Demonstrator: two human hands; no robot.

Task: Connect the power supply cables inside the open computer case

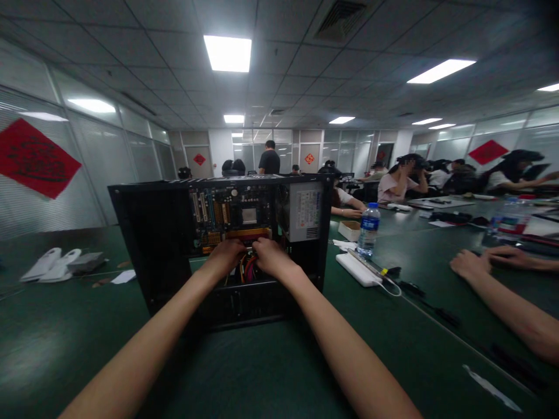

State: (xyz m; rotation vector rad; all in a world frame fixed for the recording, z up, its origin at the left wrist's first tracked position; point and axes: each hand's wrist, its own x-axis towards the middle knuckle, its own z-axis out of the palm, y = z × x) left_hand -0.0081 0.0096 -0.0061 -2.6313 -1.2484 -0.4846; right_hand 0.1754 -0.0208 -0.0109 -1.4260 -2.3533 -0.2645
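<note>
Both your hands are inside the open computer case (pixel 144 233), which stands upright on the green table (pixel 65 343) with its open side facing you. Your left hand (pixel 226 254) and right hand (pixel 271 256) meet at the cable bundle (pixel 248 271), just below the motherboard (pixel 229 212) and left of the power supply (pixel 304 216).

Key relation: the bundle sits right between the two hands, at the fingertips, and hangs down from there toward the case floor, so its long axis runs roughly vertical. Neither hand is clearly nearer; both sit on it from opposite sides.

Fingers: both hands are curled, knuckles toward you, fingertips tucked inward at the wires. It looks like a pinch on a connector or wire, but the fingertips are hidden behind the knuckles, so you cannot tell exactly what each grips.

Right of the case: a water bottle (pixel 369 229) and a white power bank (pixel 358 269) with its cord, well apart from your hands. Further right, another person's hands (pixel 484 260) rest on the table. Left of the case, white items (pixel 52 263) lie near the table edge.
</note>
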